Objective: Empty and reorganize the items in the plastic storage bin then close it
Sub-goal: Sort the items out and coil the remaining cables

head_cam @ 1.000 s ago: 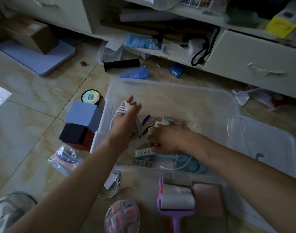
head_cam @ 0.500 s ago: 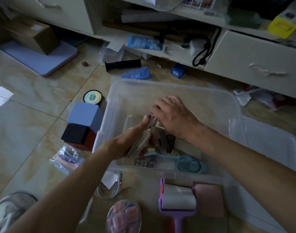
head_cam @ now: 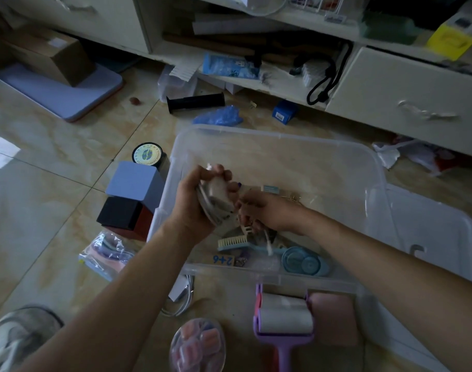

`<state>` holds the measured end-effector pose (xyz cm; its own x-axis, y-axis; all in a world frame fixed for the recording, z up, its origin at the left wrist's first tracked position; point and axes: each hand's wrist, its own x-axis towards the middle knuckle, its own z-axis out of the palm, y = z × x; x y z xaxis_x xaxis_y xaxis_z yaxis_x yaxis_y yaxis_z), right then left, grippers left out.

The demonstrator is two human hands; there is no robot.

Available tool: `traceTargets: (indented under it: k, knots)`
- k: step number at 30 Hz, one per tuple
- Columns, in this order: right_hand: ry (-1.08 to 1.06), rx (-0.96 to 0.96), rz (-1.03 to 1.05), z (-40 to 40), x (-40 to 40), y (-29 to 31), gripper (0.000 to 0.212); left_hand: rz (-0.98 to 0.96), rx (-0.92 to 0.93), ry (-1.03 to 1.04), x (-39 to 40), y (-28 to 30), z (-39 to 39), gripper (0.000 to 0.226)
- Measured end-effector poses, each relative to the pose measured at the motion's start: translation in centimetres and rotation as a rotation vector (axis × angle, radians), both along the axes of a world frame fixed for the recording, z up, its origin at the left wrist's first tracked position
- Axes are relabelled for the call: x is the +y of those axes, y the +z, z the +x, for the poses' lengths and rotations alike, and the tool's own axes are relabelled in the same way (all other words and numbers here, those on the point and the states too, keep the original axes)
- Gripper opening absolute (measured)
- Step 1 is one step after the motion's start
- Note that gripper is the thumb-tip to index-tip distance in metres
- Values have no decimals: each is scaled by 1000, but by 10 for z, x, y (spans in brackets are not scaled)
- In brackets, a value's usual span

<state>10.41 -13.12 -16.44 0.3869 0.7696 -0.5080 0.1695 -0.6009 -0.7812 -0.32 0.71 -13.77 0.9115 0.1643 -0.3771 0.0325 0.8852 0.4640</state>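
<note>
The clear plastic storage bin point(head_cam: 304, 140) stands open on the tiled floor. My left hand point(head_cam: 194, 200) is raised over its left side, shut on a bundle of white cable and small flat items point(head_cam: 216, 194). My right hand point(head_cam: 267, 210) is low inside the bin, fingers closed on small pieces among the clutter; what exactly it grips is hidden. Beneath lie a blue brush point(head_cam: 234, 241), a blue round case point(head_cam: 304, 261) and a "2+6" card point(head_cam: 223, 259). The bin's clear lid point(head_cam: 433, 237) lies to the right.
Left of the bin sit a blue and black box stack point(head_cam: 132, 194), a round tin point(head_cam: 147, 154) and a bagged item point(head_cam: 106, 256). In front lie a purple lint roller point(head_cam: 283, 318), a pink pad point(head_cam: 334, 315), a clear dish of pink pieces point(head_cam: 197, 345) and a white charger cable point(head_cam: 181, 299). Cluttered shelves stand behind.
My left hand has come up out of the bin holding the cable bundle. My right hand has dropped from the bin's middle down into the clutter beside it.
</note>
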Motion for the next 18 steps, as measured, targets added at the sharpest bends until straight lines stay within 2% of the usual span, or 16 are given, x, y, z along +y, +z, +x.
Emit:
traceTargets:
  k: [1, 4, 7, 9, 11, 14, 16, 18]
  knots:
    - [-31, 56, -14, -3, 2, 3, 21, 14, 104, 97, 0, 0, 3, 6]
    - [-205, 225, -38, -12, 16, 16, 39, 80, 390, 260, -3, -13, 8, 14]
    - [-265, 228, -144, -20, 25, 40, 25, 174, 547, 328, -6, -24, 8, 13]
    - [-160, 126, -234, -24, 26, 59, 21, 215, 582, 345, -8, -25, 5, 15]
    - [15, -61, -253, -29, 27, 74, 21, 234, 593, 328, -8, -26, 5, 18]
    - [191, -255, -58, -36, 26, 84, 5, 304, 606, 226, -8, -24, 7, 21]
    - [172, -325, 115, -33, 25, 77, 17, 313, 577, 133, -9, -19, 9, 34]
    - [130, -497, 276, -28, 25, 62, 27, 238, 458, 98, -13, -12, 9, 54]
